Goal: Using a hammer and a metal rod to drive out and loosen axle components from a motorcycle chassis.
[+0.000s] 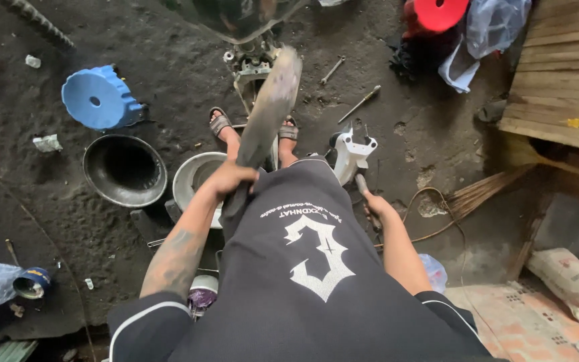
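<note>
My left hand (231, 178) grips the lower end of a long, dusty grey panel (273, 100) that rises tilted toward a metal machine part (252, 64) at the top. My right hand (377, 206) is closed around the dark handle of a tool (361, 184), beside a white plastic part (350, 153) on the ground. My sandalled feet (221, 123) stand on the dark, oily floor below the machine part. A black printed shirt covers the lower middle of the view.
A blue plastic cover (98, 98), a dark metal bowl (125, 171) and a pale metal basin (192, 177) lie at the left. Two hand tools (363, 102) lie on the floor ahead. A red stool (440, 12), wooden boards (564, 74) and a broom (484, 192) are at the right.
</note>
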